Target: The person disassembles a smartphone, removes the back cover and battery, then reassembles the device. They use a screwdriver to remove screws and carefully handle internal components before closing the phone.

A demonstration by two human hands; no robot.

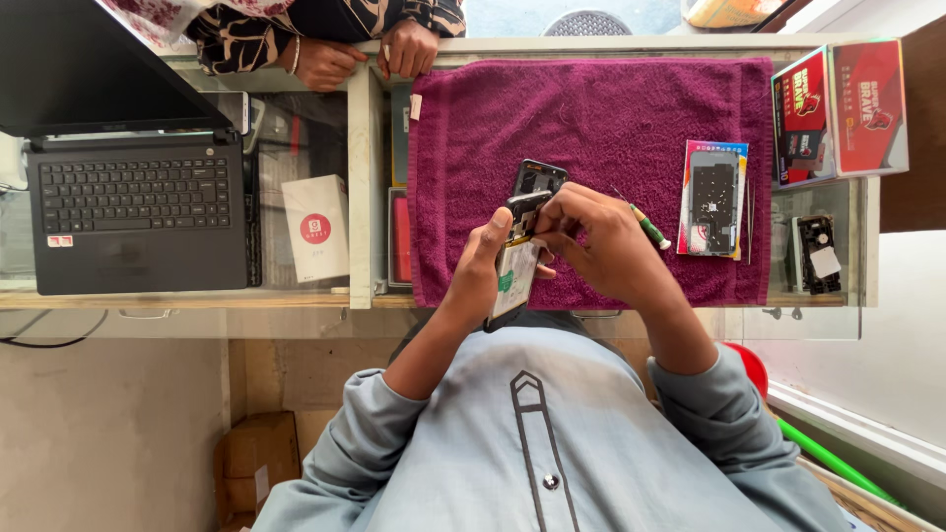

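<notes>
In the head view, we see the left hand (pixel 477 268) wrapped around the lower half of an opened phone (pixel 516 258), its back off so the battery and board show; the thumb lies along the phone's left edge. The right hand (pixel 599 244) is closed in a pinch at the phone's upper end, fingertips (pixel 544 229) pressed to the board at about 12 o'clock of the device. Whether something small sits in that pinch we cannot tell. The phone is held up over the near edge of the maroon towel (pixel 591 128), just above the person's chest.

At 3 o'clock from the hands a green-handled screwdriver (pixel 645 225) lies on the towel, and farther that way a flat phone part on a printed card (pixel 712 197). A dark back cover (pixel 539 175) lies at 12 o'clock, just past the phone. At 9 o'clock, well apart, stands a laptop (pixel 133 212). Another person's hands (pixel 365 54) rest at the far counter edge.

We judge the work to be at the board of the open phone; the next move calls for a fine, steady fingertip grip while the left hand keeps the phone from tilting.
</notes>
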